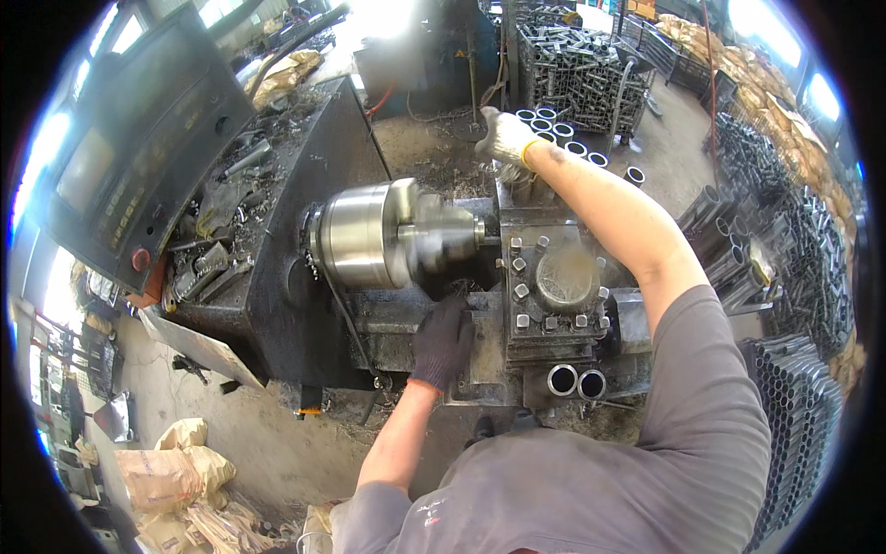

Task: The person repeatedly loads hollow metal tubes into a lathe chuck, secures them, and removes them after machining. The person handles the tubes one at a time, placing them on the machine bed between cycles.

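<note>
My left hand (444, 343), in a dark knit glove, is low over the lathe bed, just below the spinning chuck (360, 235). Its fingers look stretched out, and I see nothing in them. Motion blurs the chuck's jaws and the piece turning in front of it. My right arm reaches across the square tool post (558, 282). The white-gloved right hand (509, 138) is on the far side, over upright metal tubes (521, 185). Its fingers are spread apart, with nothing visible between them. More cut tubes (563, 130) stand to its right.
Two short tubes (562, 379) stand at the lathe's near side. The headstock (305, 166) carries loose tools and chips. Crates of tubes (591, 83) stand behind, and stacked tubes (794, 415) rise at right. Sacks (171, 475) lie on the floor at lower left.
</note>
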